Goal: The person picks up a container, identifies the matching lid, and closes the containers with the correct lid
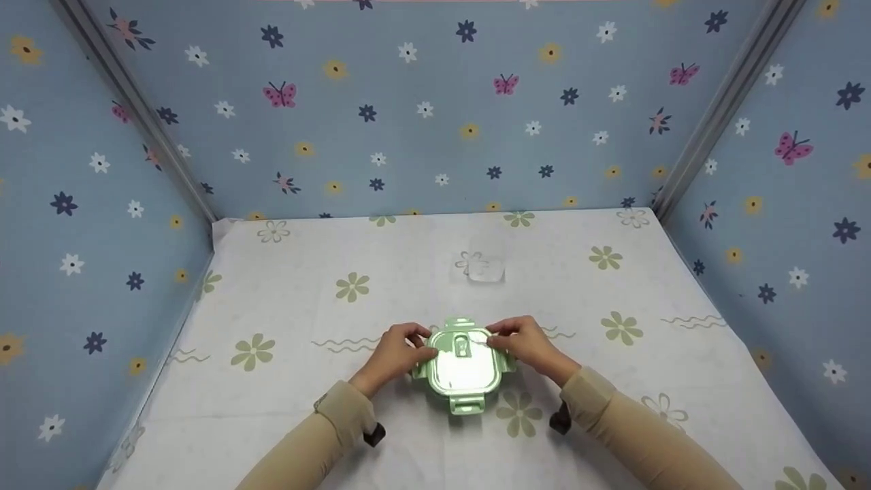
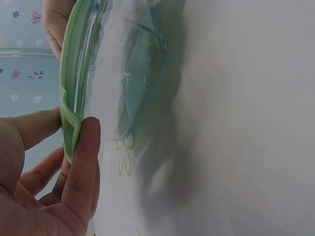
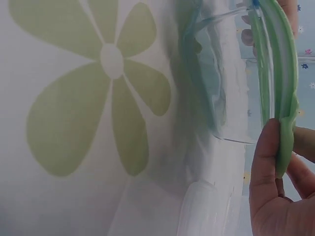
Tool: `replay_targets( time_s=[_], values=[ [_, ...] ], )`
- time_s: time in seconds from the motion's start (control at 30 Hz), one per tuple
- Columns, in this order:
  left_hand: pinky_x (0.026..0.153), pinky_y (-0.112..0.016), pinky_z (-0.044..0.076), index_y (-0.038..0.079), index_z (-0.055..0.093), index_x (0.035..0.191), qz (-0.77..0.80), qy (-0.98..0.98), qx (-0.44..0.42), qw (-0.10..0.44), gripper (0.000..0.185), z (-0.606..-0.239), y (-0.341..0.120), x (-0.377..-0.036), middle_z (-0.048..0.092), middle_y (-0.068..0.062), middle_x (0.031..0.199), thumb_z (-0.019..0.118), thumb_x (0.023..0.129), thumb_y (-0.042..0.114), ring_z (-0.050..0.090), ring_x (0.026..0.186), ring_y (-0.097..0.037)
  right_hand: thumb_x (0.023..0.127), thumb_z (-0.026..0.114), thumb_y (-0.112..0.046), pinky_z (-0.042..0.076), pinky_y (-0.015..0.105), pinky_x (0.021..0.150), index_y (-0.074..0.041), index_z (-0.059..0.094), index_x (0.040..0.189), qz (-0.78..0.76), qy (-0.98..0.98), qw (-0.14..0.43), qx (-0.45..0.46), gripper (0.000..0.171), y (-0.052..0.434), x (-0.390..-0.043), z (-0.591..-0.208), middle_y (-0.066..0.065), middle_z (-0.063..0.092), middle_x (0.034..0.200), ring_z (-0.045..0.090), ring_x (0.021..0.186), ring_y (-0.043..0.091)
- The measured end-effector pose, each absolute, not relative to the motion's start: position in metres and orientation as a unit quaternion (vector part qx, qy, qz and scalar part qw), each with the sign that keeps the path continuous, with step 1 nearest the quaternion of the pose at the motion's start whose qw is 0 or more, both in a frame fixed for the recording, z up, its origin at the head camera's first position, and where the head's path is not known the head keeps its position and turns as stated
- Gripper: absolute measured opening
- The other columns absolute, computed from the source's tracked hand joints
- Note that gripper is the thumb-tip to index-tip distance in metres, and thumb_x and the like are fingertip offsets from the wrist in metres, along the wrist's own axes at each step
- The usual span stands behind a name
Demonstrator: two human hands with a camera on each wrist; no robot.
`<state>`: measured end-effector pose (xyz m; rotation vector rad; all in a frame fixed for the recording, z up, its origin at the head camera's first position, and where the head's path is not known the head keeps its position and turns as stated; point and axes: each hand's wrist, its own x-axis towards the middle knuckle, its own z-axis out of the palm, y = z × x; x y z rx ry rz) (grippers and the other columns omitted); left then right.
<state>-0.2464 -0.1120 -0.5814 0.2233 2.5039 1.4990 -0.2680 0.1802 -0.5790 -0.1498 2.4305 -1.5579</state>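
Note:
A clear glass container (image 1: 435, 373) with a green snap lid (image 1: 463, 367) stands on the flowered tablecloth (image 1: 306, 401), near the front middle. My left hand (image 1: 425, 346) pinches the lid's left side flap, and my right hand (image 1: 497, 338) pinches the right side flap. In the left wrist view the thumb (image 2: 83, 162) presses on the green lid (image 2: 74, 88) edge, with the glass container (image 2: 135, 88) beside it. The right wrist view shows the right thumb (image 3: 266, 162) curled against the green lid (image 3: 283, 83) rim above the glass container (image 3: 226, 93). The lid's near and far flaps stick outward.
A small clear object (image 1: 484, 264) sits on the cloth behind the container, toward the back wall. Blue flowered walls (image 1: 435, 109) close in the table on the left, back and right. Open cloth lies on both sides of the container.

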Motion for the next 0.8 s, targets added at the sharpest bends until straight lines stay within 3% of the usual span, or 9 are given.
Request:
replay_targets(
  time_s=[0.27,0.53,0.8],
  values=[
    [0.071,-0.03,0.051,0.004,0.075,0.12,0.499,0.857,0.095,0.087,0.032,-0.584,-0.11,-0.246,0.066,-0.005,0.096,0.081,0.093,0.019,0.061,0.082,-0.017,0.095,0.079,-0.006,0.049,0.023,0.069,0.004,0.079,0.12,-0.528,0.84,0.099,-0.069,0.027,0.181,-0.265,-0.585,0.006,0.074,0.093,0.06,0.083,0.012],
    [0.074,-0.032,0.047,0.001,0.068,0.125,0.48,0.87,0.1,0.058,0.035,-0.588,-0.098,-0.24,0.062,-0.009,0.101,0.07,0.1,0.025,0.054,0.084,-0.018,0.098,0.074,-0.011,0.049,0.026,0.071,0.001,0.079,0.122,-0.505,0.858,0.069,-0.061,0.027,0.175,-0.255,-0.588,0.008,0.071,0.095,0.06,0.082,0.015],
    [0.09,-0.046,0.055,-0.002,0.068,0.126,0.443,0.893,0.074,0.001,0.037,-0.591,-0.074,-0.238,0.062,-0.016,0.112,0.065,0.104,0.028,0.06,0.094,-0.025,0.101,0.073,-0.017,0.049,0.027,0.074,0.0,0.075,0.119,-0.511,0.858,0.024,-0.046,0.025,0.16,-0.244,-0.594,0.009,0.068,0.096,0.059,0.084,0.016]
  ],
)
